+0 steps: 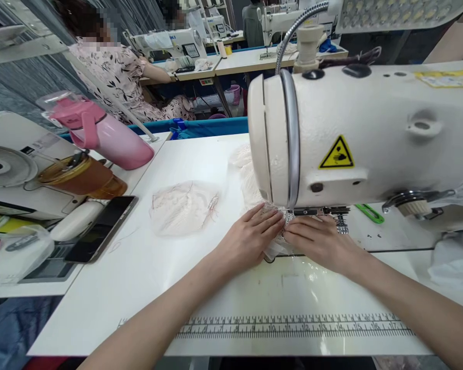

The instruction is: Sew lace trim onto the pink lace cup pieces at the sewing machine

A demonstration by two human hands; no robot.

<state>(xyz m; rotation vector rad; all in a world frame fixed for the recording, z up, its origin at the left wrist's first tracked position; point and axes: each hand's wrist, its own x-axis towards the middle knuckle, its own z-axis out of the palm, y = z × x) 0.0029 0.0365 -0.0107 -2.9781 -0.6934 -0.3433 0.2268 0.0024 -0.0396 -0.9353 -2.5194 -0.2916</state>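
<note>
A piece of white lace fabric (250, 177) lies beneath the head of a white sewing machine (355, 139) and runs back behind it. My left hand (252, 234) rests on this fabric left of the needle area, its fingers stretched out and lying flat. Close by on the right, my right hand (318, 239) has its fingers together on the fabric edge, the thumb hidden from sight. The fingertips of both hands nearly meet below the presser foot area, where the needle itself is hidden. Another sheer white fabric piece (183, 208) with loose reddish threads lies on the table to the left.
A printed ruler (293, 327) runs along the table's front. At left are a phone (102, 228), a pink tumbler (104, 133) and an amber cup (81, 177). Green thread snips (369, 213) lie behind the right hand. A co-worker (111, 77) sits beyond, near other sewing machines.
</note>
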